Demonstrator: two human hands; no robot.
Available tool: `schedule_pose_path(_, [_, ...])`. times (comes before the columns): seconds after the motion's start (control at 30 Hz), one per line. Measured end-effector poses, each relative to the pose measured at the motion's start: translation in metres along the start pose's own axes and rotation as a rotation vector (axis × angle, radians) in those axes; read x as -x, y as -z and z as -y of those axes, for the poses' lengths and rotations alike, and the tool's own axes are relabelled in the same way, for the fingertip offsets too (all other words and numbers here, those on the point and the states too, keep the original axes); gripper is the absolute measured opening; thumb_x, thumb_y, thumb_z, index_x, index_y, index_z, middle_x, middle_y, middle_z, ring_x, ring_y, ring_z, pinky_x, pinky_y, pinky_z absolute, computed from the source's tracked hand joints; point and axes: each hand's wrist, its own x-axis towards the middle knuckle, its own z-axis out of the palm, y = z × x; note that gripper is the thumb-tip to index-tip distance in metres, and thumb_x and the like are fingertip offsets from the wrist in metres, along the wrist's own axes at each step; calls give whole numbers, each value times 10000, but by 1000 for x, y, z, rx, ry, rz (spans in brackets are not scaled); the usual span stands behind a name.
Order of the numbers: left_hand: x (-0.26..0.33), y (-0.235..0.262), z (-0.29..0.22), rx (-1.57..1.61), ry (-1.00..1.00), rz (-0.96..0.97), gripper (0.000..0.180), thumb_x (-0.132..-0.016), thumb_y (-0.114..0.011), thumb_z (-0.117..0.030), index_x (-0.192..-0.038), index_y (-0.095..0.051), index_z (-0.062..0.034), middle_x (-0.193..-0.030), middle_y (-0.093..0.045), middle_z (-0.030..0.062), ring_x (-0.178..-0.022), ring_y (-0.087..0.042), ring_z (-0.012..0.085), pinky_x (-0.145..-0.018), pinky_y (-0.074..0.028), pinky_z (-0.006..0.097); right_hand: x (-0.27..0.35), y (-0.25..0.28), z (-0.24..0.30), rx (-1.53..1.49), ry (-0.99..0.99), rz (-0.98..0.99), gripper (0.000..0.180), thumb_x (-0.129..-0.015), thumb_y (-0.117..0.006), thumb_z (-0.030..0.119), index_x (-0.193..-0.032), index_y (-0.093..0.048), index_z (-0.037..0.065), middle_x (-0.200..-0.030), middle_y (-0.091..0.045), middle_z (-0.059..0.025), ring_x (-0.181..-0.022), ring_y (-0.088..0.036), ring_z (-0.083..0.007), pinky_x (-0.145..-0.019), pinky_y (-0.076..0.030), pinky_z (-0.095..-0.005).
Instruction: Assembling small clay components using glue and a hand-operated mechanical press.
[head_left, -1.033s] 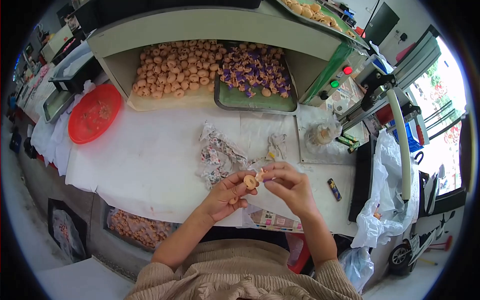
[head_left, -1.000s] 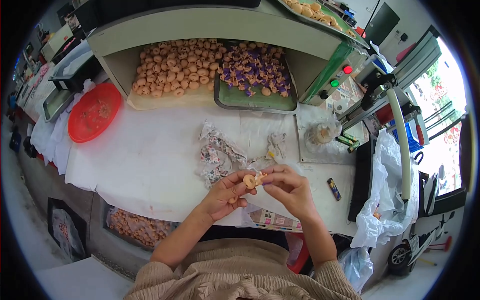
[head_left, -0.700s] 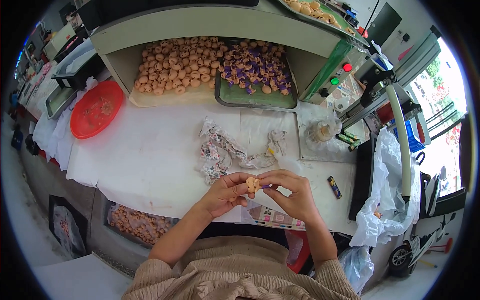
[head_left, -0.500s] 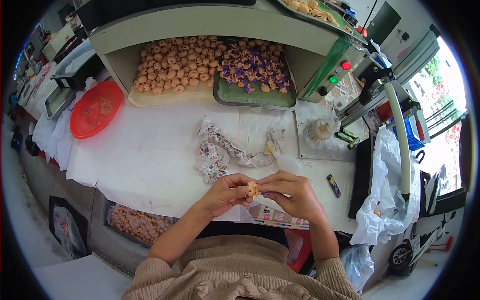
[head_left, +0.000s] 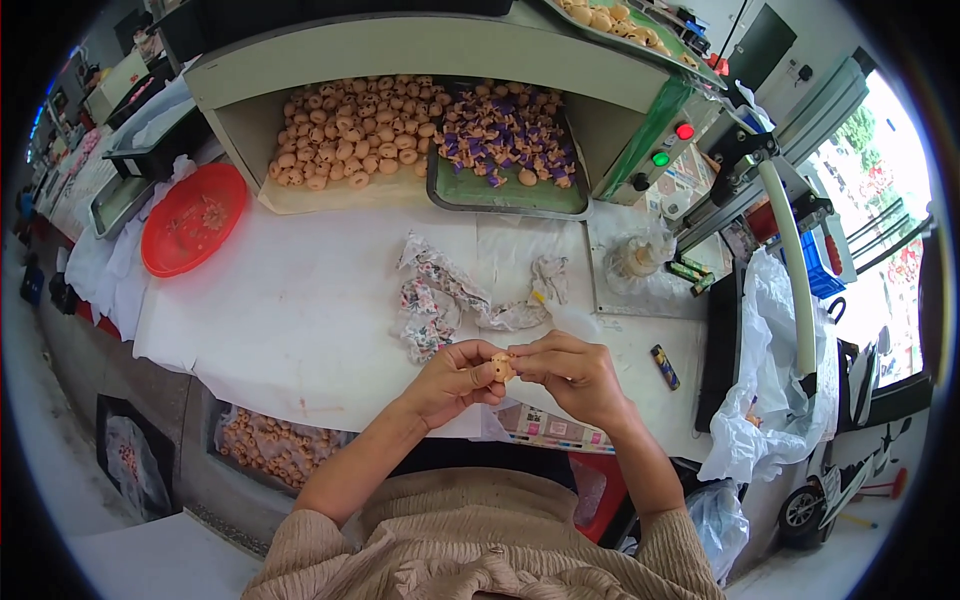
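Over the front of the white-covered table, my left hand (head_left: 455,385) pinches a small peach-coloured doll part (head_left: 502,368) between thumb and fingers. Dark spots or holes show on its surface. My right hand (head_left: 572,372) meets it from the right, its thumb and fingertips closed on the part's upper right edge. Whether those fingertips also hold a separate small piece is hidden. Beyond my hands lies a crumpled flowered cloth (head_left: 428,300). Under the shelf sits a heap of round peach doll heads (head_left: 350,135), beside a green tray (head_left: 480,195) of small purple-and-peach figures (head_left: 510,130).
A red plastic basin (head_left: 190,225) stands at the left edge. To the right are a lever press (head_left: 735,190), a small dark tube (head_left: 665,367) and a crumpled white plastic bag (head_left: 765,400). A bin of peach parts (head_left: 270,445) is below the table's front left.
My right hand has shifted slightly up, its fingers now closer over the top of the doll part. The part has been turned a little in my left fingers.
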Motion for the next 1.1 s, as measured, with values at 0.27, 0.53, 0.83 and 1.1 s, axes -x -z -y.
schedule_pose_path(0.27, [2, -13, 2, 25, 12, -10, 256, -912, -605, -116, -1147, -545, -34, -970, -620, 78, -807, -630, 133, -665, -562, 258, -1, 93, 28, 713, 179, -862, 173, -853, -606, -7, -1013, -670, -25, -1032, -680, -140, -960, -636, -216, -840, -484, -296])
schedule_pose_path(0.53, [-12, -27, 14, 20, 23, -15, 276, -913, -602, -114, -1176, -536, -64, -1026, -610, 100, -832, -609, 142, -652, -543, 252, -68, 244, 69, 1080, 547, -1243, 233, -940, -541, 129, -1073, -679, -3, -1116, -663, -111, -1050, -601, -171, -916, -468, -300])
schedule_pose_path(0.83, [-13, -39, 8, 88, 21, -38, 398, -926, -576, -116, -1308, -479, -61, -1073, -593, 106, -847, -592, 138, -641, -543, 241, -79, 260, 66, 575, 213, -1251, 247, -907, -596, 182, -1040, -693, -2, -993, -698, -78, -944, -628, -140, -871, -449, -252])
schedule_pose_path(1.1, [-24, -29, 13, 126, 17, 12, 341, -917, -598, -139, -1251, -530, -126, -1099, -600, 123, -880, -586, 167, -551, -466, 232, 11, 186, -65, 629, -621, -612, 245, -766, -702, 147, -981, -702, 29, -920, -691, -155, -810, -653, -198, -756, -483, -323])
